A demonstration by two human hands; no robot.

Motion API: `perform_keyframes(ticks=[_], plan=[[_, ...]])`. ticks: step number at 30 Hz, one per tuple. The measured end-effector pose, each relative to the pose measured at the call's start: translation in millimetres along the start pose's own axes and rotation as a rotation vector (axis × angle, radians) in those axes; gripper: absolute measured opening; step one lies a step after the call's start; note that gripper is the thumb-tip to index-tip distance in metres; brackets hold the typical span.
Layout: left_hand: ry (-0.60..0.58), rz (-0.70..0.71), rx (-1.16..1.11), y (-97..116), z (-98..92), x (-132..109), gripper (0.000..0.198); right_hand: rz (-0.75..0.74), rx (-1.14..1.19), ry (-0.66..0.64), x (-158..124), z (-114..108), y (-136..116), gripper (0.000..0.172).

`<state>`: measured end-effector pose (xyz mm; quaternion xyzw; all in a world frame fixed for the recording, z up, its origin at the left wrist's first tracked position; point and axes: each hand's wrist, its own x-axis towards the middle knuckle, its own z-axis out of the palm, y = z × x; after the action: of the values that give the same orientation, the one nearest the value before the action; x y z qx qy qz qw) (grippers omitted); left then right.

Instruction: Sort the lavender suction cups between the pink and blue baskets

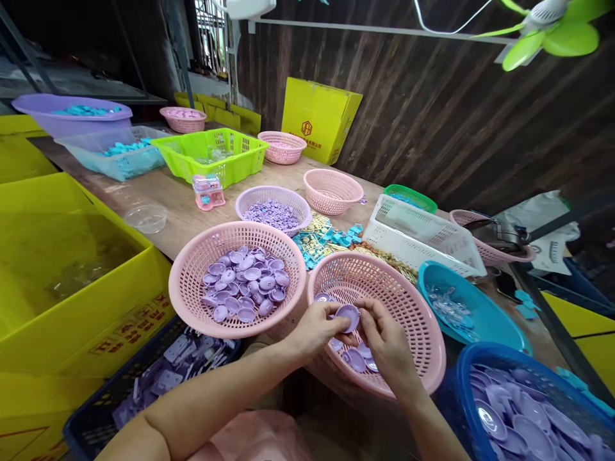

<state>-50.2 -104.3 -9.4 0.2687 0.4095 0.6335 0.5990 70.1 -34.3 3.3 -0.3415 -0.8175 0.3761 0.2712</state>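
Note:
Between my two hands is a small purple oval plastic dish [348, 317], held over a pink basket [423, 314]. My left hand [319, 326] pinches it from the left side. The fingertips of my right hand [384, 330] are closed at its right edge. Several more purple dishes [356, 360] lie in the basket below, partly hidden by my hands. To the left, another pink basket [187, 291] holds a heap of small purple oval pieces [247, 278]. At the lower right, a blue basket [464, 384] is filled with larger-looking purple dishes [531, 416].
A lilac basket [243, 202] of tiny purple parts stands behind, near blue and yellow pieces [319, 240]. A white crate [398, 240] and a teal basin [509, 330] stand right. Yellow boxes [96, 320] flank the left. A dark crate [91, 410] sits low beside my left arm.

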Motion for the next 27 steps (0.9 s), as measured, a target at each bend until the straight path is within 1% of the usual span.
perform_keyframes(ticks=[3,6,9,12,14,16,18,21,22,24,27], plan=[[0.03,0.022,0.065,1.2,-1.0,1.3,0.03,-0.129,-0.226,0.034,-3.5,2.9,-1.2,0.025],[0.011,0.014,0.057,2.3,-0.5,1.1,0.028,-0.203,-0.314,0.065,-5.8,3.7,-1.9,0.026],[-0.015,-0.041,-0.057,1.6,0.2,-0.9,0.031,-0.196,-0.334,0.093,-8.2,4.2,-2.5,0.025],[-0.056,-0.115,-0.172,-0.5,1.0,-2.5,0.038,-0.132,-0.3,0.178,-11.7,7.0,-2.6,0.023],[-0.08,-0.129,-0.211,-2.0,1.3,-2.5,0.04,-0.101,-0.266,0.244,-14.2,9.6,-1.2,0.023],[-0.093,-0.122,-0.222,-3.4,1.0,-1.9,0.041,-0.096,-0.24,0.26,-16.1,10.8,1.3,0.024],[-0.094,-0.105,-0.18,-4.6,-0.2,-1.2,0.039,-0.102,-0.228,0.209,-16.7,8.9,3.6,0.024],[-0.095,-0.075,-0.042,-6.6,-2.5,-1.9,0.032,-0.116,-0.231,0.068,-15.8,1.1,3.4,0.023],[-0.092,-0.061,0.0,-7.3,-3.1,-2.6,0.028,-0.119,-0.235,0.039,-15.9,-1.7,1.9,0.022],[-0.049,0.001,0.083,-8.6,-3.8,-4.6,0.02,-0.102,-0.235,0.048,-17.7,-5.5,-2.7,0.022],[0.089,0.144,0.226,-9.8,-3.7,-7.9,0.01,-0.043,-0.2,0.159,-23.9,-3.4,-11.3,0.022]])
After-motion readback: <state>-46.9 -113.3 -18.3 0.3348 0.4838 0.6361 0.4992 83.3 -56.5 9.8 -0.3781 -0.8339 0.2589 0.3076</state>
